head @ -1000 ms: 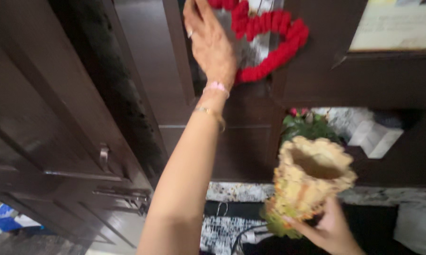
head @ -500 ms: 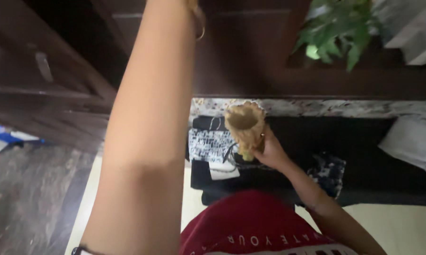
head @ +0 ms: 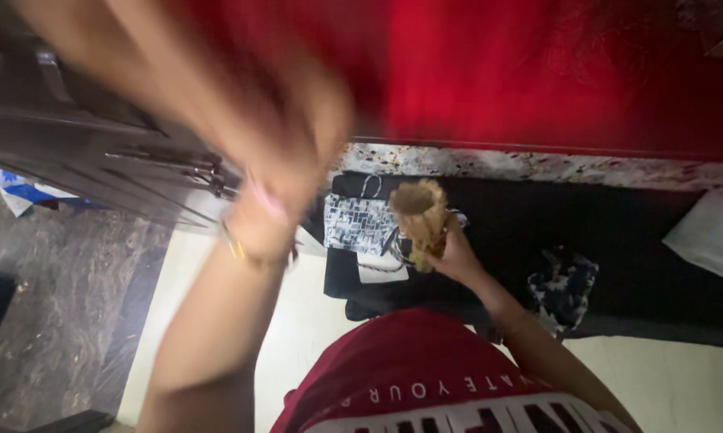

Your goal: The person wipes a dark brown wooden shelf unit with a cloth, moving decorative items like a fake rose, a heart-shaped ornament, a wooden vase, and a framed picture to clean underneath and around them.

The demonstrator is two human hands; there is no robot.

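Observation:
My right hand (head: 460, 258) grips a small woven straw-coloured vase (head: 420, 215) by its lower part and holds it upright, mouth open, over a black surface. My left hand (head: 297, 132) is raised close to the camera and heavily blurred, with a pink band and a gold bangle at the wrist. A big red garland (head: 538, 72) smears across the top of the view, starting right at that hand, which seems closed on it. My red shirt fills the bottom of the frame.
A dark wooden cabinet door with a metal latch (head: 161, 164) stands at the left. A speckled stone ledge (head: 538, 164) runs above a black mat (head: 642, 240) with a black-and-white patterned bag (head: 353, 224), a dark patterned cloth (head: 562, 285) and a white cloth (head: 710, 236).
My left arm has swung down from the cabinet, and a red blur has come with it across the top. The camera tilted down. The vase stays in my right hand.

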